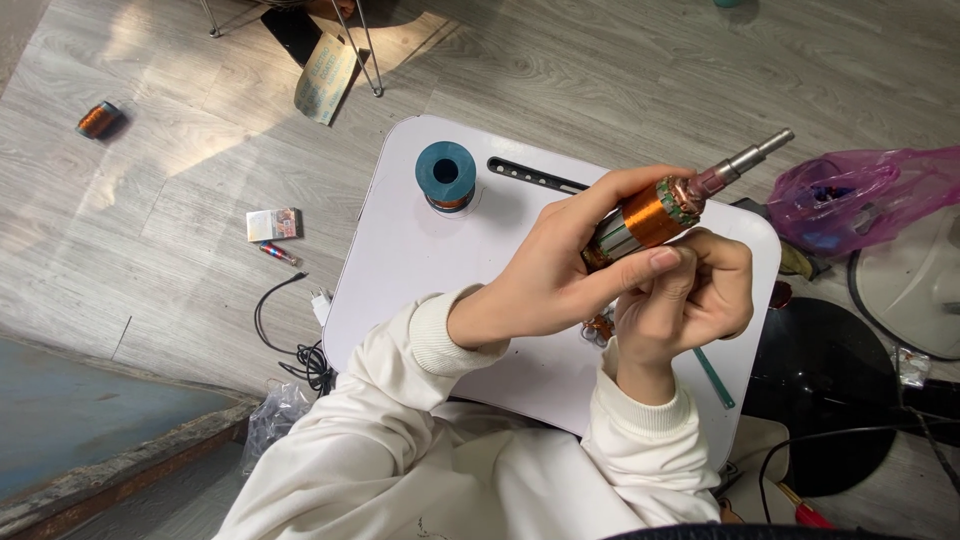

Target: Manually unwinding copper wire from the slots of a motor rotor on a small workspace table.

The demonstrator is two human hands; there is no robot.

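Observation:
My left hand (560, 270) grips a motor armature (660, 212) wound with copper wire, its steel shaft pointing up to the right. My right hand (685, 300) is curled just under the armature, fingers touching its lower side; whether it pinches a wire I cannot tell. Both hands hover over a small white lap table (420, 260). A blue spool (446, 175) of copper wire stands upright at the table's far left. A thin green stick (714, 376) lies on the table by my right wrist.
A pink plastic bag (860, 195) lies to the right, beside a black round object (830, 385). On the wood floor to the left are another copper spool (98, 119), a small box (273, 224), a lighter (278, 252) and a black cable (290, 345).

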